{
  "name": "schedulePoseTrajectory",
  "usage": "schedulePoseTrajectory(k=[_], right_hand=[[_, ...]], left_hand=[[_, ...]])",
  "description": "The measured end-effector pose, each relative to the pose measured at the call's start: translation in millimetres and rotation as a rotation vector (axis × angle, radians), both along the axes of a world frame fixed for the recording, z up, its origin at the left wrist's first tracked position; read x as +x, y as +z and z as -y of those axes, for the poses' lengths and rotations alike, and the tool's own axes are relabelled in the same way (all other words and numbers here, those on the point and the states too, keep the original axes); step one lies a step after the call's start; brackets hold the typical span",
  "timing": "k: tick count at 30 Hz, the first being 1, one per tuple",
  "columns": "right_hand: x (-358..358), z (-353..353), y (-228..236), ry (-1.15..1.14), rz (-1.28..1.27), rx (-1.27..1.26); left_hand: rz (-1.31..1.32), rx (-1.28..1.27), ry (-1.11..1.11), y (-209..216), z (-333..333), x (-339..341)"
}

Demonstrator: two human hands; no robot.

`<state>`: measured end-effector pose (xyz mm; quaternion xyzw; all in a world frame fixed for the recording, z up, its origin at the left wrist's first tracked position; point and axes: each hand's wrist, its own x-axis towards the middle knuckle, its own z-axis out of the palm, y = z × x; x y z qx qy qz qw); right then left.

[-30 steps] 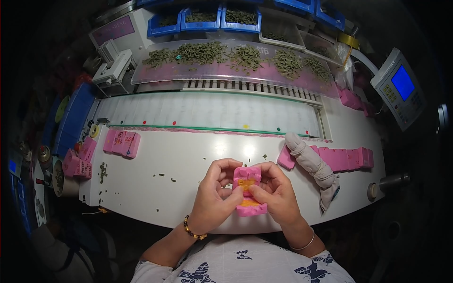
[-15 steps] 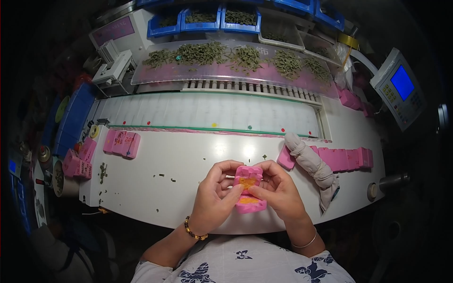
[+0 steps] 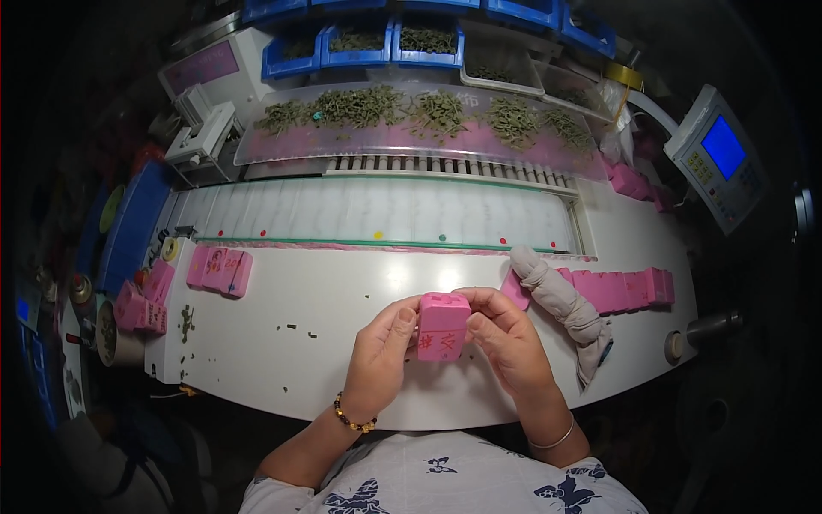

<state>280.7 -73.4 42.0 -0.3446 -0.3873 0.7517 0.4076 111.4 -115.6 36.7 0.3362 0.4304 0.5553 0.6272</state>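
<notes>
Upright above the near middle of the table is a pink rubber mold [image 3: 443, 324], its two halves pressed together, with red handwritten marks on its front. My left hand [image 3: 383, 349] grips its left edge, the thumb along the side. At the right edge, my right hand [image 3: 511, 353] holds it with bent fingers, its thumb beside the mold. The mold's inside and back are hidden. To the right of my hands, a tied grey cloth roll [image 3: 561, 300] lies across the near end of a row of similar pink molds [image 3: 610, 290].
More pink molds [image 3: 220, 271] stand at the left. Small green bits [image 3: 292, 326] lie scattered on the white table [image 3: 334, 283]. Beyond are a pale conveyor strip [image 3: 368, 208], a clear tray [image 3: 257, 141] of green pieces, blue bins [image 3: 358, 58] and a control panel [image 3: 717, 158] at right.
The mold was spread open with yellow-orange hollows showing; now it is folded closed and upright. Both thumbs have moved from its inside to its sides. The view has shifted slightly.
</notes>
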Motion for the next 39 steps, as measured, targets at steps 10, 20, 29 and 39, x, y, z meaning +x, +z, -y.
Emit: schedulePoseTrajectory(k=[10,20,29,39], right_hand=[[1,4,-3,-0.055,0.326,0.432],[0,1,-1,-0.076,0.317,0.574],[-3,-6,-7,-0.127,0.107,0.092],[-13,-7,-4,-0.206,0.05,-0.014]], left_hand=[[-0.444,0.313,0.056,-8,5,2],[-0.117,0.183,-0.052,-6,1,-2],[-0.194,0.24,0.239,-9,-8,0],[-0.907,0.295,0.191,-24,-57,-45]])
